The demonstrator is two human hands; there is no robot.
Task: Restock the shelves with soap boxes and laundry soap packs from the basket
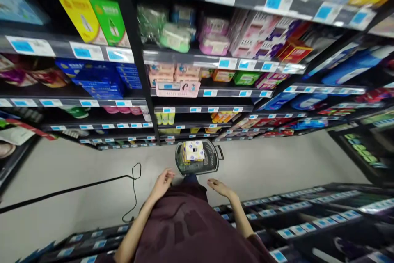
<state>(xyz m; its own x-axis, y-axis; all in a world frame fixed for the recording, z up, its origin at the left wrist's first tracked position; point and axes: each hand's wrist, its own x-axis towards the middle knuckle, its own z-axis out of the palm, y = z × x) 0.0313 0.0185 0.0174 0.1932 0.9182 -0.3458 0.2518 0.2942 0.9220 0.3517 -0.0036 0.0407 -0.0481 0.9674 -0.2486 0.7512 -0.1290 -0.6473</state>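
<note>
My left hand (164, 181) hangs in front of my dark maroon shirt, its fingers loosely bent and apart, with nothing visible in it. Level with it on the other side, my right hand (219, 187) has its fingers stretched out and also holds nothing. Between and just beyond both hands, a dark shopping basket (210, 158) stands on the floor by my feet. Inside the basket is a white and yellow printed package (194, 150). Neither hand appears to touch the basket.
Store shelves ahead carry pink soap boxes (250, 31), blue boxes (98, 80) and blue bottles (357, 66). More shelves (295, 213) run close behind me. A black pole (67, 190) and a thin cord (135, 193) lie across the left side.
</note>
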